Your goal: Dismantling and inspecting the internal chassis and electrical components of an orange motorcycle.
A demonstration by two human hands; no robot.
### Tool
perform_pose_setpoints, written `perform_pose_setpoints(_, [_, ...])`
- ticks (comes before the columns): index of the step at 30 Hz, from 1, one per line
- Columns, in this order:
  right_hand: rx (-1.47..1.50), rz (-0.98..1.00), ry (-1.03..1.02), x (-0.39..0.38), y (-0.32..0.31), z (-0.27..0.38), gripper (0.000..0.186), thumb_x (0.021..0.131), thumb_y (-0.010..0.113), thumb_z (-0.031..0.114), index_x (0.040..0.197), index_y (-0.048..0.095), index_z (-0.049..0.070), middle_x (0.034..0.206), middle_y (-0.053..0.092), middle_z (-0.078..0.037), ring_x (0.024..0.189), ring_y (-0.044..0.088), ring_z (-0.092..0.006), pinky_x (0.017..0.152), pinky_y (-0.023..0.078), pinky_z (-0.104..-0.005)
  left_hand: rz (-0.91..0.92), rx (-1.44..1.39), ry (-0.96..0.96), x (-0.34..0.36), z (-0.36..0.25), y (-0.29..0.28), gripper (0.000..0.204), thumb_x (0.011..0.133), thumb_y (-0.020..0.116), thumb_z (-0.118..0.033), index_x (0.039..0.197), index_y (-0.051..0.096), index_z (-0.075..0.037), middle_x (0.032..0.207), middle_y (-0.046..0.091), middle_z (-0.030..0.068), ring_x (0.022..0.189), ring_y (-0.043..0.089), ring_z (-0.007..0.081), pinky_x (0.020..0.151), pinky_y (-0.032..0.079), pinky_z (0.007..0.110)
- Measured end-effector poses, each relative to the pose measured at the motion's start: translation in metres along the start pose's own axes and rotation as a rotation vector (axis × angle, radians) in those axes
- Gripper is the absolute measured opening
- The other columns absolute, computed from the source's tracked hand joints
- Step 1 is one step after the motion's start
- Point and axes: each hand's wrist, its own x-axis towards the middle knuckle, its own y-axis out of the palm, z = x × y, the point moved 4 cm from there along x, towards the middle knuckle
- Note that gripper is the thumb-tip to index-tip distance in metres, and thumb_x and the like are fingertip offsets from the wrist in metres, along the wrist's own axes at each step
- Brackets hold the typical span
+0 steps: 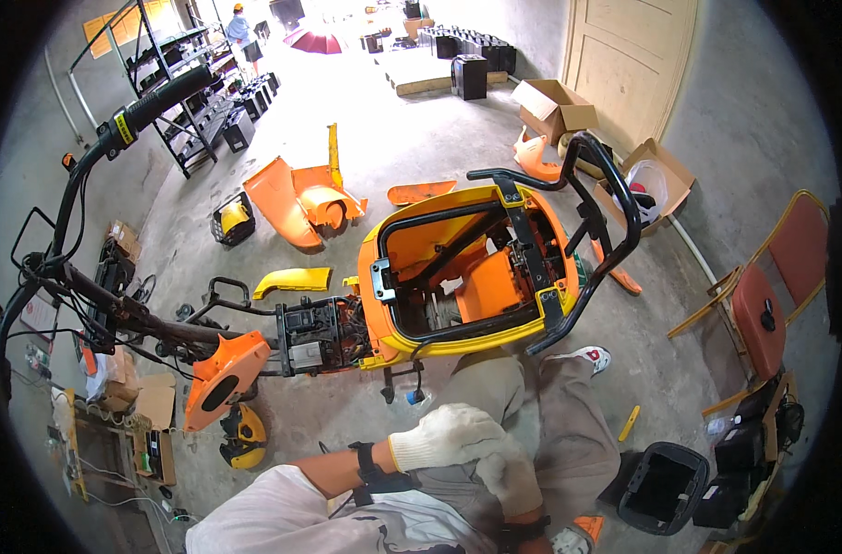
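My left hand (449, 436), in a white knit work glove, meets my right hand (509, 475), also gloved, over my lap. Both look closed, with the fingers curled together; what lies between them, if anything, is hidden. Just ahead of my knees stands a partly stripped electric scooter. Its orange and yellow rear body (476, 342) has an open top, through which an orange inner part (490, 286) shows. A black tubular rail (629, 217) curves round its right end. To the left are the bare frame with wiring (319, 323) and a handlebar grip (167, 97).
Orange panels (287, 203) and a yellow strip (292, 280) lie beyond the scooter. A yellow-handled tool (630, 423) and a black tub (663, 489) rest at my right, near a red chair (763, 319). Cardboard boxes (555, 106) line the wall. A person (243, 37) stands far back.
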Motion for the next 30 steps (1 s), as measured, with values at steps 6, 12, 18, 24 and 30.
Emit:
perform_pose_setpoints(6, [0.129, -0.149, 0.021, -0.001, 0.016, 0.018, 0.03, 0.109, 0.054, 0.026, 0.119, 0.067, 0.0, 0.093, 0.073, -0.005, 0.057, 0.045, -0.0019, 0.048, 0.036, -0.0183, 0.026, 0.028, 0.005, -0.001, -0.004, -0.002, 0.027, 0.094, 0.069, -0.03, 0.11, 0.073, -0.009, 0.099, 0.072, 0.01, 0.095, 0.069, 0.0341, 0.081, 0.056, 0.043])
perform_pose_setpoints(12, [-0.178, -0.266, 0.014, -0.014, 0.021, 0.038, 0.03, 0.108, 0.059, 0.033, 0.096, 0.069, 0.006, 0.07, 0.059, 0.005, 0.052, 0.043, -0.002, 0.045, 0.029, -0.0205, -0.054, -0.031, 0.071, 0.0, -0.014, -0.011, 0.02, 0.092, 0.07, -0.023, 0.107, 0.073, -0.01, 0.091, 0.07, 0.0116, 0.083, 0.068, 0.0352, 0.075, 0.055, 0.044])
perform_pose_setpoints(18, [0.084, -0.294, 0.121, -0.017, 0.015, 0.026, 0.04, 0.103, 0.066, 0.048, 0.09, 0.068, 0.01, 0.064, 0.053, 0.007, 0.049, 0.043, -0.004, 0.044, 0.028, -0.0221, -0.03, -0.032, 0.078, 0.002, -0.013, -0.018, 0.021, 0.089, 0.073, -0.024, 0.106, 0.075, -0.011, 0.092, 0.072, 0.0102, 0.086, 0.07, 0.0337, 0.077, 0.056, 0.043])
perform_pose_setpoints(24, [0.097, -0.487, 0.009, -0.003, 0.009, 0.062, 0.049, 0.106, 0.059, 0.051, 0.102, 0.07, 0.003, 0.061, 0.053, 0.003, 0.049, 0.045, -0.0077, 0.044, 0.031, -0.0247, -0.115, -0.038, -0.062, 0.003, -0.005, -0.039, 0.018, 0.091, 0.074, -0.021, 0.102, 0.075, -0.007, 0.092, 0.075, 0.0123, 0.086, 0.072, 0.034, 0.077, 0.057, 0.043])
perform_pose_setpoints(30, [-0.332, -0.557, -0.413, 0.047, 0.015, 0.161, 0.049, 0.11, 0.053, 0.043, 0.107, 0.071, -0.002, 0.062, 0.053, 0.004, 0.052, 0.045, -0.0055, 0.048, 0.034, -0.0237, -0.433, -0.105, -0.291, 0.009, -0.005, -0.094, 0.015, 0.095, 0.076, -0.016, 0.101, 0.075, -0.002, 0.087, 0.074, 0.0076, 0.076, 0.072, 0.0174, 0.068, 0.056, 0.031])
